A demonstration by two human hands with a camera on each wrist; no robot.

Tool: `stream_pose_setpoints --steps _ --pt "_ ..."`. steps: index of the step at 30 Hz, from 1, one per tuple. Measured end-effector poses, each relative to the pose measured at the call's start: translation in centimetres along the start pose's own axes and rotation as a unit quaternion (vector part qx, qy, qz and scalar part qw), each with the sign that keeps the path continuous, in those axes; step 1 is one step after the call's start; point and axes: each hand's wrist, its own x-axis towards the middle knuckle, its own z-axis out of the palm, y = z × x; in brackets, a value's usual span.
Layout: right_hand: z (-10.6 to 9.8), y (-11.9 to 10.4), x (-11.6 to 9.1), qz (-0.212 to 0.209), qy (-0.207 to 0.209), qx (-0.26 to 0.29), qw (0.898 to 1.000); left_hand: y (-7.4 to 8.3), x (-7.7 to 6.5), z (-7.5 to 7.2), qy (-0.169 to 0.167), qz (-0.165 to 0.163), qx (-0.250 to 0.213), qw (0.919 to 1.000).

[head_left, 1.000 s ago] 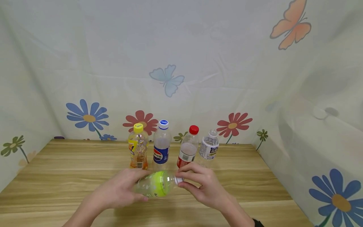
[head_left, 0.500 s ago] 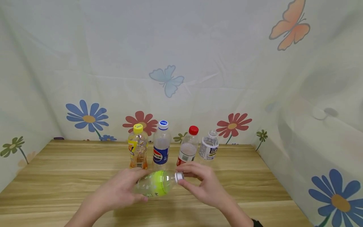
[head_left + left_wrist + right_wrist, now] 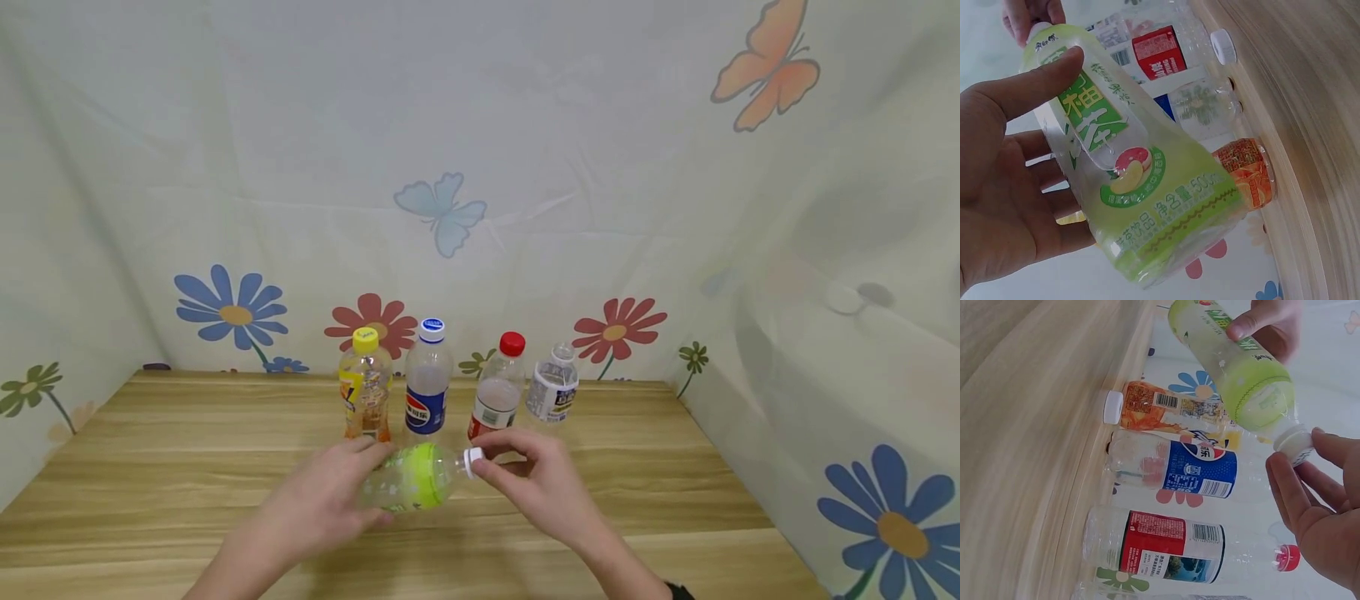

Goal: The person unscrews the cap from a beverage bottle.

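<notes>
You have the green-labelled bottle [image 3: 405,479] tipped on its side over the near part of the desk [image 3: 187,467], neck to the right, with your left hand [image 3: 337,492] wrapped round its body and your right hand [image 3: 536,479] pinching its white cap [image 3: 473,461]. On its far side stand, left to right, the yellow-capped bottle [image 3: 366,387], the blue-labelled bottle [image 3: 426,400], the red-capped bottle [image 3: 498,396] and the clear bottle [image 3: 553,393].
</notes>
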Motion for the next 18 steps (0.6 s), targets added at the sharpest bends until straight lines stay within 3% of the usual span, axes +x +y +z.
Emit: stream_pose_setpoints --steps 8,18 --pt "-0.07 0.25 -0.04 0.030 -0.039 -0.026 0.998 0.17 0.29 0.19 -0.007 -0.018 0.032 0.9993" --pt "-0.20 -0.03 -0.14 0.029 -0.050 -0.041 0.998 0.27 0.29 0.56 0.001 -0.012 0.046 0.9989"
